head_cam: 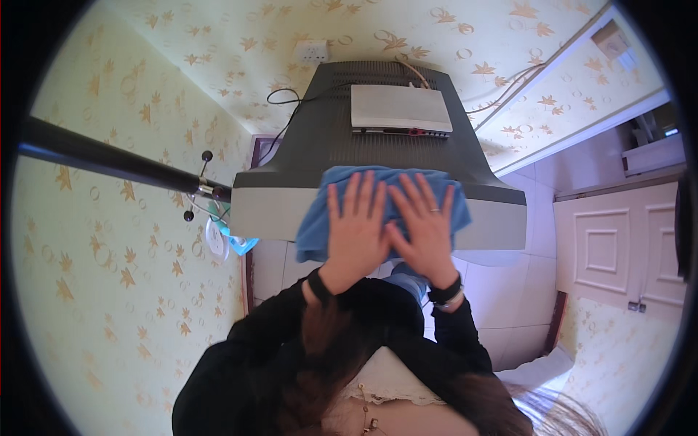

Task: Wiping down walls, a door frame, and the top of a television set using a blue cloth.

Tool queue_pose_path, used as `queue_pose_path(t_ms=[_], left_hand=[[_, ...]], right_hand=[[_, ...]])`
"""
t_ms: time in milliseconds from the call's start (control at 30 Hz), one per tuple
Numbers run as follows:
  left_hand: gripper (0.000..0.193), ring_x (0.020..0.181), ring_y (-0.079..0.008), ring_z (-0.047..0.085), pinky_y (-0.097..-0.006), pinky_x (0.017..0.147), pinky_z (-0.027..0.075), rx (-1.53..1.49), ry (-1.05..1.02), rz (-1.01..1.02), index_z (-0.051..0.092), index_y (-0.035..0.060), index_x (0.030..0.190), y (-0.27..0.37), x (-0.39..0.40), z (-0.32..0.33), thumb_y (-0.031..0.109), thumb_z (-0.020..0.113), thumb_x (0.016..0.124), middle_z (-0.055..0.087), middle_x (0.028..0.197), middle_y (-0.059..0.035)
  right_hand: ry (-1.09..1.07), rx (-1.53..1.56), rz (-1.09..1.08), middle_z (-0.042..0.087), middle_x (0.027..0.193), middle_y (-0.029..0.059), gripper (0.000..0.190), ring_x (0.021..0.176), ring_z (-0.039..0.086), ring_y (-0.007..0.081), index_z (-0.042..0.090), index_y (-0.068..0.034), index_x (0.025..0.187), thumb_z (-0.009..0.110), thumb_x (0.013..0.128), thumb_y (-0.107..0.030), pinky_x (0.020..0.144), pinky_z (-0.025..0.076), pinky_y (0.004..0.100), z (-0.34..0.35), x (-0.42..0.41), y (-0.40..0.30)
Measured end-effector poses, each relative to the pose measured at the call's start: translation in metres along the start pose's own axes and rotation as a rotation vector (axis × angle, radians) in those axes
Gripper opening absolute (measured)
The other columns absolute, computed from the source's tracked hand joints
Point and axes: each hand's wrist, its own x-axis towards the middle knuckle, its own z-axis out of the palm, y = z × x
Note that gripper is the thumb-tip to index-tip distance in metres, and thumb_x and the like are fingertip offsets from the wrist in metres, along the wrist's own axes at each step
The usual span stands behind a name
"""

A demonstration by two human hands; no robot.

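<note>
A blue cloth (316,218) is draped over the top front edge of a CRT television (381,158) with a dark grey back and a silver-grey front frame. My left hand (357,229) lies flat on the cloth, fingers spread and pointing away from me. Beside it, my right hand (422,223) also rests flat on the cloth, with a ring on one finger. The two thumbs nearly meet. Neither hand's fingers are curled around the fabric. The screen side of the television faces down towards me and cannot be seen.
A white set-top box (401,108) sits on the television's back, cables (297,103) trailing behind it. A wall socket (314,50) is on the papered wall. To the left runs a dark pole (120,155) with ball-ended hooks. White panelled doors (602,245) stand at the right.
</note>
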Motion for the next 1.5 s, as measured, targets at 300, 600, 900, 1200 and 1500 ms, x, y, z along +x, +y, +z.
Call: queue_pose_path(t_ms=[300,600,900,1200,1500], left_hand=[[0.068,0.134,-0.0405,0.023,-0.0615,0.107,0.007,-0.261,-0.03,0.355,0.045,-0.0017,0.129,0.047,0.018,0.028,0.044,0.055,0.08,0.032,0.14,-0.026],[0.074,0.135,-0.0385,0.021,-0.0603,0.108,0.007,-0.313,-0.095,0.466,0.044,0.0002,0.129,0.016,0.008,0.011,0.041,0.066,0.071,0.032,0.141,-0.0242],[0.086,0.136,-0.0342,0.023,-0.0573,0.11,0.01,-0.256,-0.109,0.399,0.043,0.0074,0.132,-0.038,-0.012,-0.013,0.028,0.078,0.057,0.031,0.142,-0.0181],[0.085,0.135,-0.0314,0.027,-0.0553,0.11,0.012,-0.152,-0.034,0.137,0.046,0.0127,0.131,-0.092,-0.047,-0.048,0.025,0.078,0.054,0.034,0.143,-0.0128],[0.077,0.134,-0.0323,0.029,-0.0552,0.11,0.012,-0.065,0.028,0.07,0.051,0.0156,0.129,-0.112,-0.065,-0.055,0.016,0.074,0.055,0.036,0.142,-0.0115]], right_hand=[[0.252,-0.407,0.633,0.028,0.149,0.007,0.053,0.139,0.014,0.0351,0.041,-0.02,0.138,0.046,0.088,-0.039,0.101,0.003,0.0701,-0.001,-0.047,0.042],[0.325,-0.423,0.636,0.033,0.146,0.0066,0.052,0.137,0.022,0.033,0.041,-0.021,0.137,0.045,0.089,-0.038,0.102,0.004,0.0679,0.012,-0.047,0.025],[0.432,-0.418,0.499,0.04,0.14,0.008,0.049,0.132,0.031,0.0338,0.05,-0.016,0.13,0.049,0.083,-0.031,0.103,0.011,0.0634,0.047,-0.017,-0.022],[0.277,-0.317,0.224,0.04,0.137,0.0181,0.054,0.13,0.029,0.0431,0.048,-0.006,0.129,0.051,0.082,-0.032,0.103,0.012,0.0645,0.071,0.025,-0.085],[0.193,-0.164,0.045,0.03,0.144,0.0187,0.053,0.136,0.017,0.0422,0.046,-0.007,0.131,0.053,0.084,-0.031,0.104,0.008,0.0661,0.078,0.012,-0.109]])
